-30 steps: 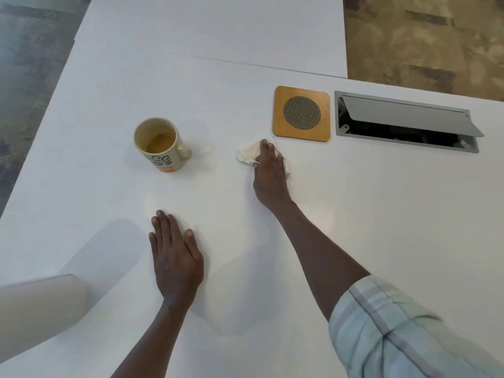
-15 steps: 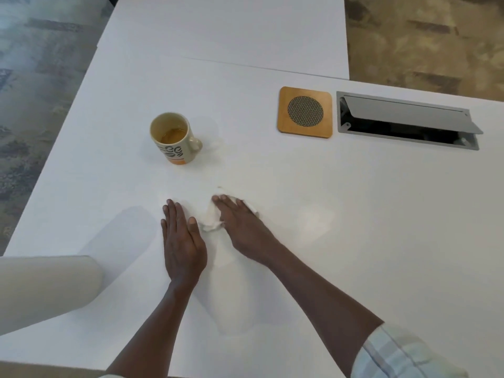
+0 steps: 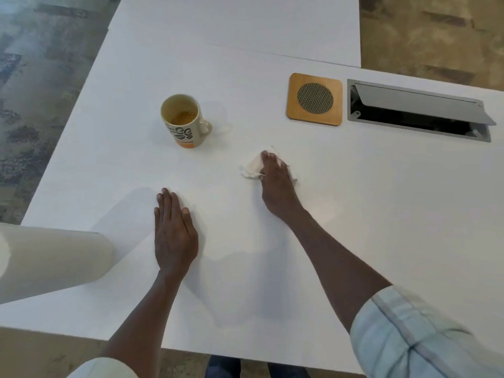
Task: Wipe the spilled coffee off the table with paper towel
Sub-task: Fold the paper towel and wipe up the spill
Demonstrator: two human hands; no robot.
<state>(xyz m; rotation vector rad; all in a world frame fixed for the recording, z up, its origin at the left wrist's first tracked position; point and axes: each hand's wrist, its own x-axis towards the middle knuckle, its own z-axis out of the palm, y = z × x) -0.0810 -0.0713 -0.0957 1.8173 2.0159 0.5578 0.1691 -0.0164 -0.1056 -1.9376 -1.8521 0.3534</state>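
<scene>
My right hand (image 3: 275,184) presses a crumpled white paper towel (image 3: 250,167) flat against the white table (image 3: 381,214), right of and below the mug. The towel sticks out past my fingertips to the left. A cream mug (image 3: 183,121) with brown coffee in it and an orange band at its base stands upright at the upper left. My left hand (image 3: 174,230) lies flat on the table, palm down, fingers together, holding nothing. No coffee stain is plain to see on the surface.
A square wooden coaster (image 3: 315,99) with a round mesh centre lies at the upper right. Beside it an open grey cable hatch (image 3: 417,110) is set into the table. A white paper towel roll (image 3: 51,260) lies at the left near the front edge.
My right hand slid the towel from beside the coaster down next to my left hand, then back up and right to the middle. My left hand stayed put.
</scene>
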